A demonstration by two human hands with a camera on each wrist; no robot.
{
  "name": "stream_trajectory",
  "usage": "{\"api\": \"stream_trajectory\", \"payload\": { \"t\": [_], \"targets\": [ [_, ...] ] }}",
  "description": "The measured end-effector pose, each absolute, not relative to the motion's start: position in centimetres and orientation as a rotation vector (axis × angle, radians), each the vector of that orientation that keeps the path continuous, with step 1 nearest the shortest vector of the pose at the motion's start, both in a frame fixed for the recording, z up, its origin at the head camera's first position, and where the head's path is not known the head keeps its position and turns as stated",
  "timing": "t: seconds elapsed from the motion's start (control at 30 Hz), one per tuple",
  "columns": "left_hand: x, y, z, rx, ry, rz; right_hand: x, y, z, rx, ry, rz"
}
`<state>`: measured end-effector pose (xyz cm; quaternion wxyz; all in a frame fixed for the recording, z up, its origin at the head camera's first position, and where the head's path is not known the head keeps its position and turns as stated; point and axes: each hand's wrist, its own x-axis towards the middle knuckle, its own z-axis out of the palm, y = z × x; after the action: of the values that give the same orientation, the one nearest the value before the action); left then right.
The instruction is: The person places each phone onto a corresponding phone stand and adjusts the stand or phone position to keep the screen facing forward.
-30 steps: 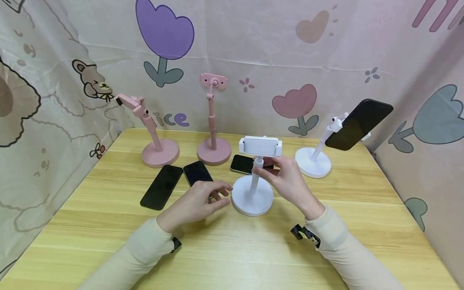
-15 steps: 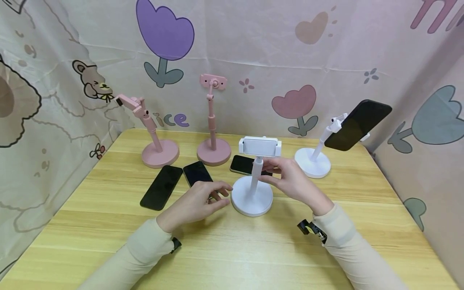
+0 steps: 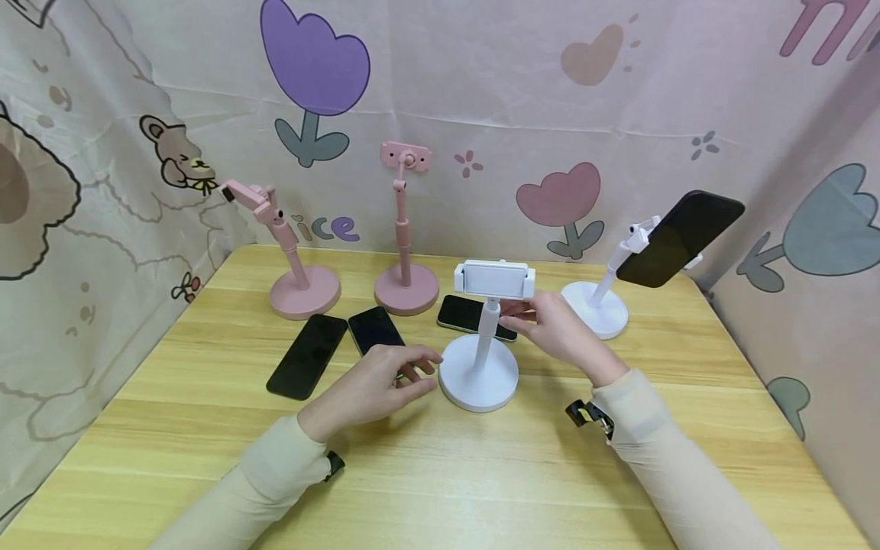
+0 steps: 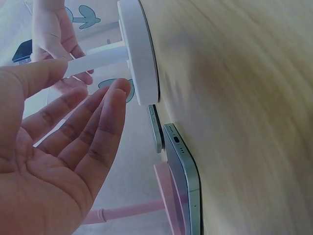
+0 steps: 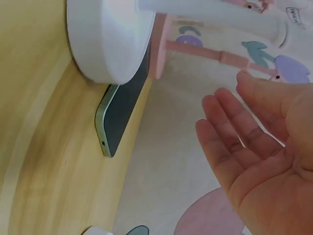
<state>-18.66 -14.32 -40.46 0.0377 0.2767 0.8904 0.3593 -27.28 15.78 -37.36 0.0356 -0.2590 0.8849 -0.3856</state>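
Note:
A white phone stand [image 3: 478, 388] stands upright in the middle of the table, its clamp head level and holding no phone. Just right of its stem is my right hand [image 3: 558, 334], fingers loosely bent; in the right wrist view the hand [image 5: 259, 142] holds nothing and is apart from the stem. My left hand [image 3: 367, 386] hovers at the left of the round base, fingers relaxed. The left wrist view shows its palm [image 4: 49, 186] holding nothing. Behind the white stand lies a black-screened phone [image 3: 459, 311], partly covered by the stem and right hand.
Two phones, a larger one [image 3: 307, 357] and a smaller one [image 3: 373, 328], lie left, the smaller partly behind my left hand. Two pink phone stands [image 3: 305, 292] [image 3: 406, 290] stand at the back. At right, another white stand [image 3: 594, 309] holds a tilted phone [image 3: 681, 238].
My right hand let go of the white stand's stem and drew away to the right. The left hand and the stands stay in place.

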Motion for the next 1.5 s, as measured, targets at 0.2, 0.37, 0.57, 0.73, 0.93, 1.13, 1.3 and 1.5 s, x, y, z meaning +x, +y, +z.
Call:
{"api": "stream_trajectory", "payload": {
  "t": [0.2, 0.37, 0.57, 0.73, 0.93, 1.13, 1.3, 1.5],
  "targets": [
    [-18.7, -14.4, -40.6, 0.844, 2.735, 1.099, -29.1, 15.7, -38.2, -0.774, 2.726, -1.132],
    [-18.8, -14.4, -40.7, 0.846, 2.725, 1.100, -30.3, 15.3, -38.9, -0.783, 2.703, -1.106],
    [-18.8, -14.4, -40.5, 0.852, 2.709, 1.107, -31.5, 14.3, -39.6, -0.874, 2.666, -1.077],
    [-19.0, -14.3, -40.4, 0.882, 2.712, 1.111, -32.7, 13.7, -40.2, -0.933, 2.706, -0.949],
    [-19.0, -14.4, -40.4, 0.899, 2.715, 1.114, -33.5, 12.7, -40.5, -0.900, 2.662, -0.835],
    [-19.1, -14.4, -40.5, 0.915, 2.708, 1.126, -33.9, 11.9, -40.7, -0.774, 2.631, -0.742],
    [-19.0, -14.5, -40.5, 0.911, 2.703, 1.130, -33.8, 11.4, -40.4, -0.652, 2.597, -0.751],
    [-19.0, -14.6, -40.7, 0.906, 2.695, 1.134, -33.7, 10.7, -40.3, -0.589, 2.644, -0.761]
  ]
}}
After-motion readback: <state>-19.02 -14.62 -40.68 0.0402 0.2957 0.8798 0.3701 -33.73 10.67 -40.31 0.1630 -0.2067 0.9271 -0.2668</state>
